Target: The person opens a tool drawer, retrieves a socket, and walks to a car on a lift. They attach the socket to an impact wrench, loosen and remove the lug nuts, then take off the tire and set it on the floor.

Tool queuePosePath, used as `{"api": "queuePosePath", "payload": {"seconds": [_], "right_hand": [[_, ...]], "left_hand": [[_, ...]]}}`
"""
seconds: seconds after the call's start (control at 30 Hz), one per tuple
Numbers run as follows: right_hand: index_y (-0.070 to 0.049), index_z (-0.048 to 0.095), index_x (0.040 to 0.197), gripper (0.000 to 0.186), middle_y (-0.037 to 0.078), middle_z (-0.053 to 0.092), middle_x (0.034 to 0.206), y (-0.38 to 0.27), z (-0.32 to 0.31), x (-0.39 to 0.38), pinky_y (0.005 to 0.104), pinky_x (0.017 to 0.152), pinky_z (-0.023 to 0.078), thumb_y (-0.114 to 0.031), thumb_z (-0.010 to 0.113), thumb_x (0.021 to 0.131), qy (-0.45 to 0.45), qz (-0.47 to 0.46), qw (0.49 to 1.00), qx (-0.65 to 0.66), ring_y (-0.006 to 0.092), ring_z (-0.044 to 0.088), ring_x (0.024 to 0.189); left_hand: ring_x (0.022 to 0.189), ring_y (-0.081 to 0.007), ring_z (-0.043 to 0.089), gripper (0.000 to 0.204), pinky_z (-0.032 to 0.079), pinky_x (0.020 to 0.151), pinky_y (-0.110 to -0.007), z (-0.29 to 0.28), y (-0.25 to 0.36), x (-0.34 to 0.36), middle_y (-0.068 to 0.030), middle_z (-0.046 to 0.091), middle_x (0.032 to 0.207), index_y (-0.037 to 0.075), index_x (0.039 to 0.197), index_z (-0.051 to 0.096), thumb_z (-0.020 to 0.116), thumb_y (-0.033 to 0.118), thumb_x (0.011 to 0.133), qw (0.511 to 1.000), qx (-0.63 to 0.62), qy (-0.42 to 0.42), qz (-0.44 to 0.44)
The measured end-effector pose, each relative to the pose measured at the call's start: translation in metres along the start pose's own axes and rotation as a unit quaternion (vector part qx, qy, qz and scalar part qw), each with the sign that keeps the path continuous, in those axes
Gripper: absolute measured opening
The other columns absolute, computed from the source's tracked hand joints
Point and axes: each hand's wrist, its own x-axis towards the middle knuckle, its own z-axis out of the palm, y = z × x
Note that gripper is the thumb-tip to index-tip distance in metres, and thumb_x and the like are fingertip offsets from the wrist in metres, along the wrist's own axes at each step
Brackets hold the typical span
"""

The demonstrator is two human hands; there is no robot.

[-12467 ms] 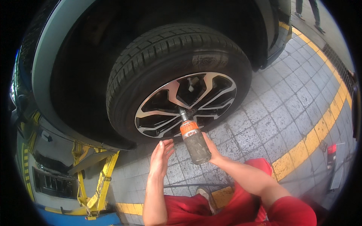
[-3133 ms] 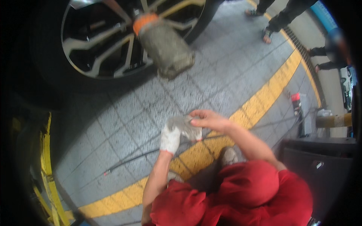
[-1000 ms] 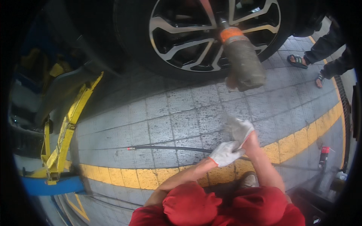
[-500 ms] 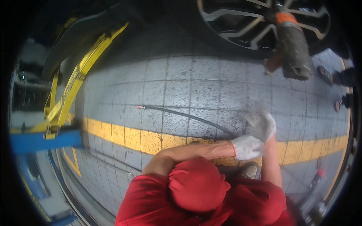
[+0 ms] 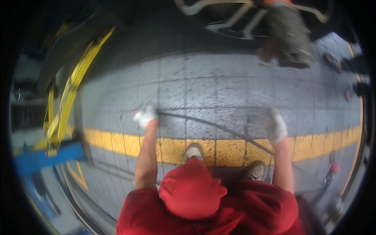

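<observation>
My left hand [image 5: 146, 116], in a white glove, is at the far-left end of a thin black hose [image 5: 213, 124]. Its fingers look closed round the hose just behind a small red tip [image 5: 135, 112], though motion softens the outline. From there the hose runs along the floor to the right and passes under my right forearm. My right hand [image 5: 276, 126], also gloved in white, is stretched forward above the floor with nothing visible in it. Its fingers are blurred but seem extended.
A spoked car wheel [image 5: 231, 17] is ahead, with a grey power tool [image 5: 290, 37] projecting from it. A yellow lift arm [image 5: 74, 80] on a blue base [image 5: 51, 158] stands left. A person's feet [image 5: 333, 62] are at far right. A red-ended tool [image 5: 332, 172] lies right.
My hands were together at the right, the left at the other glove's wrist. The left has swung far left to the hose's tipped end. The right stays forward at the right; the view has shifted.
</observation>
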Motion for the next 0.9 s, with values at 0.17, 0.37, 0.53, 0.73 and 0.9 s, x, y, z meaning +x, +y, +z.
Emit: {"api": "queuePosePath", "payload": {"seconds": [0.17,0.37,0.53,0.73,0.9], "right_hand": [[-0.001,0.059,0.138,0.056,0.016,0.072,0.118,0.001,0.009,-0.003,0.0430,0.102,0.055,-0.041,0.068,0.099,-0.109,0.036,0.992,-0.059,0.0282,0.070,0.106],[-0.007,0.056,0.147,0.058,0.015,0.070,0.128,-0.011,0.028,-0.012,0.0357,0.103,0.052,-0.037,0.064,0.098,-0.155,-0.036,0.935,-0.316,0.0247,0.069,0.109],[-0.007,0.044,0.156,0.081,0.024,0.054,0.149,-0.019,0.054,-0.014,0.0423,0.117,0.042,-0.051,0.064,0.091,-0.198,-0.220,0.862,-0.411,0.0368,0.052,0.140],[-0.003,0.052,0.149,0.067,0.023,0.059,0.142,-0.024,0.072,-0.017,0.0422,0.116,0.043,-0.036,0.069,0.094,-0.253,-0.348,0.896,-0.110,0.0357,0.056,0.135],[-0.004,0.065,0.126,0.029,0.010,0.073,0.114,-0.056,0.034,-0.021,0.0344,0.100,0.054,-0.011,0.063,0.097,0.021,-0.378,0.917,-0.127,0.0223,0.070,0.109]], "left_hand": [[0.108,-0.0269,0.072,0.060,0.058,0.086,-0.041,0.034,-0.051,0.098,-0.0116,0.070,0.131,0.010,0.134,0.064,0.071,0.048,0.088,0.961,-0.116,-0.173,-0.181],[0.077,-0.0153,0.057,0.031,0.050,0.061,-0.033,-0.051,0.093,0.024,-0.0047,0.061,0.099,0.009,0.120,0.057,0.068,0.014,0.092,0.884,-0.423,-0.195,-0.043],[0.081,-0.0172,0.054,0.024,0.049,0.073,-0.038,-0.150,0.206,-0.110,-0.0036,0.058,0.097,0.007,0.112,0.055,0.071,0.009,0.094,0.795,-0.351,-0.138,0.476],[0.090,-0.0188,0.065,0.027,0.054,0.083,-0.032,-0.245,0.276,-0.246,-0.0098,0.067,0.107,0.003,0.119,0.061,0.071,0.008,0.094,0.639,-0.202,-0.345,0.658],[0.111,-0.0171,0.063,0.042,0.050,0.099,-0.030,-0.253,0.318,-0.237,-0.0083,0.063,0.130,0.000,0.138,0.056,0.068,0.003,0.098,0.733,-0.315,-0.429,0.423]]}}
